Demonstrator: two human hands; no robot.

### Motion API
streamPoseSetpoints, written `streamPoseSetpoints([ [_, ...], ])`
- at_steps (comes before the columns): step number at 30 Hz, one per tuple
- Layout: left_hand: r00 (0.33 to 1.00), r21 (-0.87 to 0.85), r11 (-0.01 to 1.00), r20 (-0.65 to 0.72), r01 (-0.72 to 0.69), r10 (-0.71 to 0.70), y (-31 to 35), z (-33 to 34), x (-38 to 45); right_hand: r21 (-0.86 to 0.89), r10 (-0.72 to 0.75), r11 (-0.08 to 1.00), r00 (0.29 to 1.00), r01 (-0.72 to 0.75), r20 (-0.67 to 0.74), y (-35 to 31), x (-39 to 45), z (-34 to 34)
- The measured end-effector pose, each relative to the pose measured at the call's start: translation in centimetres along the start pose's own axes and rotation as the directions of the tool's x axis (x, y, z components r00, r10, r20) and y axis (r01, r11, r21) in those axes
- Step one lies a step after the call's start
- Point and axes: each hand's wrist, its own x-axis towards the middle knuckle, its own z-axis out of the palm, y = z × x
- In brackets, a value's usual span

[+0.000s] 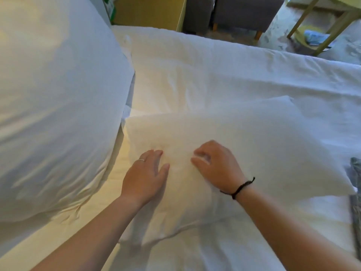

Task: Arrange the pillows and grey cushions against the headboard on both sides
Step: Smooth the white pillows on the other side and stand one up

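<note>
Left hand (145, 173) flat, right hand (214, 163) loosely curled, both on near pillow (244, 153).
Grip both ends before lifting, lest it sag.

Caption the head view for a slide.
Both hands, left hand and right hand, rest on a white pillow on the bed.

Head view: single wide-angle camera, worn on the person's head, facing forward and steeply down over the bed (254, 79). Close range; both forearms enter from the bottom edge. Frame edges curve from lens distortion. Upper margin takes in floor (277, 34) beyond the bed's far side. No second view.
</note>
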Motion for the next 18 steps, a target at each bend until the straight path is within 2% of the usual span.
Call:
streamPoseSetpoints([
  [1,0.999,-0.008,1.000,-0.040,0.010,-0.010,0.2,0.4,0.5,-0.112,-0.002,0.994,0.998,-0.006,-0.067,1.3,3.1,-1.3],
  [2,0.997,-0.013,1.000,-0.073,0.019,-0.020,0.4,0.6,1.1,-0.231,0.016,0.972,0.999,-0.028,-0.052,2.4,6.1,-2.2],
  [4,0.994,-0.019,1.000,-0.109,0.005,-0.007,0.5,0.9,2.5,-0.409,0.123,0.909,0.989,-0.080,0.079,4.6,10.6,-2.4],
  [6,0.992,-0.016,0.999,-0.117,-0.050,0.048,0.7,0.7,4.5,-0.496,0.197,0.862,0.971,-0.105,0.137,6.3,12.2,-1.1],
  [9,0.991,0.080,0.994,-0.108,-0.069,0.078,0.8,-0.4,8.8,-0.517,0.154,0.849,0.987,-0.105,0.052,7.4,10.8,1.0],
  [12,1.000,0.225,0.974,-0.026,-0.005,0.011,1.2,-1.6,13.8,-0.523,0.131,0.845,0.991,-0.108,0.006,8.1,7.3,2.0],
  [14,0.993,0.285,0.958,0.096,0.041,-0.070,1.7,-2.2,15.9,-0.511,0.158,0.851,0.987,-0.122,0.027,8.5,4.9,2.3],
  [16,0.963,0.346,0.938,0.242,0.027,-0.117,2.8,-2.4,16.3,-0.481,0.174,0.867,0.983,-0.129,0.050,8.5,2.7,2.5],
  [18,0.954,0.387,0.922,0.275,0.004,-0.119,3.9,-2.7,14.9,-0.448,0.182,0.883,0.982,-0.138,0.058,8.2,0.9,2.4],
])
